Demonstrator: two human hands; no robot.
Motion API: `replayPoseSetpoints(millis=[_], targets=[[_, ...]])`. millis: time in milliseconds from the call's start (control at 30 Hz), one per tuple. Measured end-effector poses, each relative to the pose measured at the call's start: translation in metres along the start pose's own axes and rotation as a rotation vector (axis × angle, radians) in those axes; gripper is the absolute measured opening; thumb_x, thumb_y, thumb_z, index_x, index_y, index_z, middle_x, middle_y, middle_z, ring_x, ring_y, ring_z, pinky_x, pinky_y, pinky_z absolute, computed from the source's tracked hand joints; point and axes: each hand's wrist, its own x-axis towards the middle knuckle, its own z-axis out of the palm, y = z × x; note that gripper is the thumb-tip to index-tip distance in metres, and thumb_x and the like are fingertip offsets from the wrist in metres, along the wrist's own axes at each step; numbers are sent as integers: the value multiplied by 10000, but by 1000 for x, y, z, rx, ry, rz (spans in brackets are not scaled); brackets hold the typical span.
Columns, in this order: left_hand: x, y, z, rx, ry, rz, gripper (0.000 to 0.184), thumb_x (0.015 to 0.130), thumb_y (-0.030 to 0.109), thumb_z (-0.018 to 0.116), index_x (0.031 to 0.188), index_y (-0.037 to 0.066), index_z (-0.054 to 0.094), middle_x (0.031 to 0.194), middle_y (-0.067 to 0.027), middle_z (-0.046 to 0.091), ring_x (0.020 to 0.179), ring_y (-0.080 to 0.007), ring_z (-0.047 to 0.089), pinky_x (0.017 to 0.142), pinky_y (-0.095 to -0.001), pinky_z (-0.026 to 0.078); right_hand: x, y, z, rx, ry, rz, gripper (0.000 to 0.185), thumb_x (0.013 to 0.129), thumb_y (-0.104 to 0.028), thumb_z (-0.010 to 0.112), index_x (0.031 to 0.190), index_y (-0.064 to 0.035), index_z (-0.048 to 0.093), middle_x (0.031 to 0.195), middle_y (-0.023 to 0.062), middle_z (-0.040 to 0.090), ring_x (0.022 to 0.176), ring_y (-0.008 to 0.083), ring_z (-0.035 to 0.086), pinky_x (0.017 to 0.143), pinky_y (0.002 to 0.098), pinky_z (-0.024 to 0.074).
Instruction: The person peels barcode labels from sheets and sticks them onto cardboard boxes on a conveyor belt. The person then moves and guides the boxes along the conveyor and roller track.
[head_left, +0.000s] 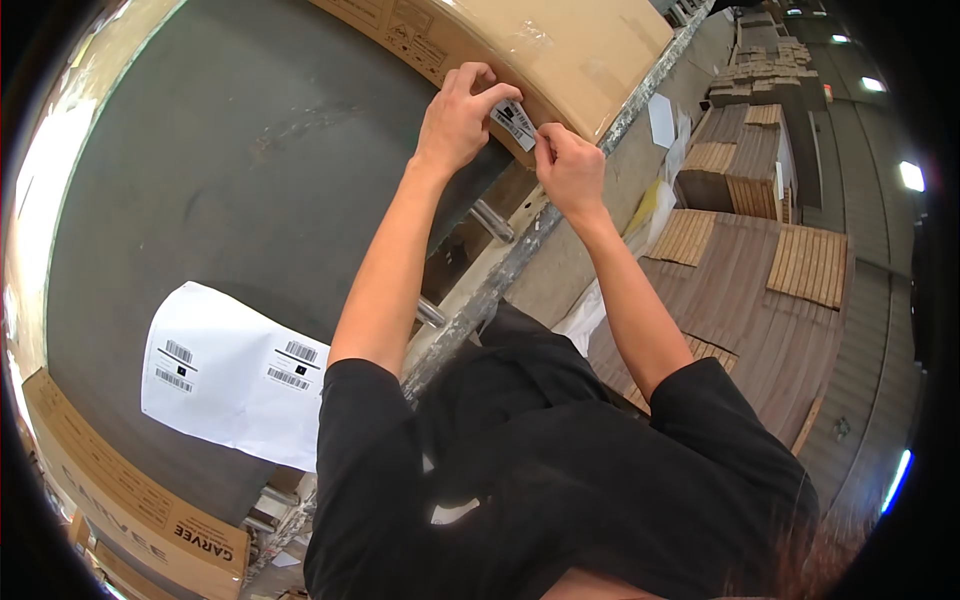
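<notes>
A small white barcode label is at the side of a large cardboard box, close to the box's lower corner. My left hand has its thumb and fingers closed on the label's upper left part. Opposite it, my right hand pinches the label's right edge between curled fingertips and thumb. How much of the label touches the cardboard, I cannot tell. To the left, a white sheet with several printed barcodes lies on the dark conveyor belt.
Metal rollers show at the belt's gap, beside the worn frame rail. Another cardboard box marked GARVEE stands at the lower left. Stacked brown boards fill the right side, with a warehouse floor beyond.
</notes>
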Motion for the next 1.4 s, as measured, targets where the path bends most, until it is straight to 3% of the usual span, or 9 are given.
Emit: replayPoseSetpoints(millis=[167,267,367,600,700,800,1000,1167,1400], targets=[[3,3,-5,70,25,53,328,846,-37,708,1053,215,742,1065,-48,530,1021,-253,614,792,-412,579,-5,-3,1,6,19,-52,37,919,-137,716,905,-111,695,779,95,719,676,350,699,594,453,543],[7,7,-13,98,2,44,269,847,0,735,1015,210,726,1021,-43,523,998,-251,615,749,-415,578,-6,-7,1,25,36,-84,39,901,-74,745,925,-80,714,771,120,716,626,300,693,572,390,524],[8,10,-20,119,-11,48,225,839,43,767,981,210,716,987,-31,518,964,-242,614,720,-409,576,-9,-12,-1,30,29,-69,49,915,-132,717,889,-105,684,762,86,710,651,343,690,578,445,538],[8,12,-26,217,7,55,175,806,125,816,905,212,702,912,-4,509,915,-209,608,672,-394,575,-14,-18,-3,31,41,-108,59,905,-123,726,879,-102,678,751,82,704,633,336,682,557,438,525],[8,9,-29,238,-15,64,161,808,133,811,886,213,694,909,4,516,910,-202,607,665,-387,575,-15,-20,-2,34,41,-109,59,902,-118,730,877,-105,678,749,80,704,629,333,680,551,434,522],[4,6,-31,230,0,93,79,839,157,713,826,227,678,919,12,517,895,-192,594,630,-372,569,-18,-23,-1,37,41,-108,59,904,-120,728,877,-106,677,745,84,703,628,333,681,550,434,522],[-4,0,-37,239,-41,113,133,823,118,787,877,181,683,957,19,564,950,-202,625,668,-388,593,-21,-27,2,-40,-25,-62,98,917,-137,720,985,-99,660,748,106,709,659,356,699,585,470,545],[-11,-1,-44,188,-24,140,142,815,75,765,903,150,682,1018,33,632,1034,-206,643,707,-388,614,-17,-31,-3,-110,-126,-37,196,927,-168,724,1079,-85,634,786,129,725,705,381,717,617,493,562],[-22,-6,-45,178,5,220,141,815,62,753,915,126,678,1041,55,691,1064,-209,648,751,-373,617,-26,-37,-1,-138,-131,-92,142,928,-173,714,952,-88,604,790,102,682,669,370,703,592,486,558]])
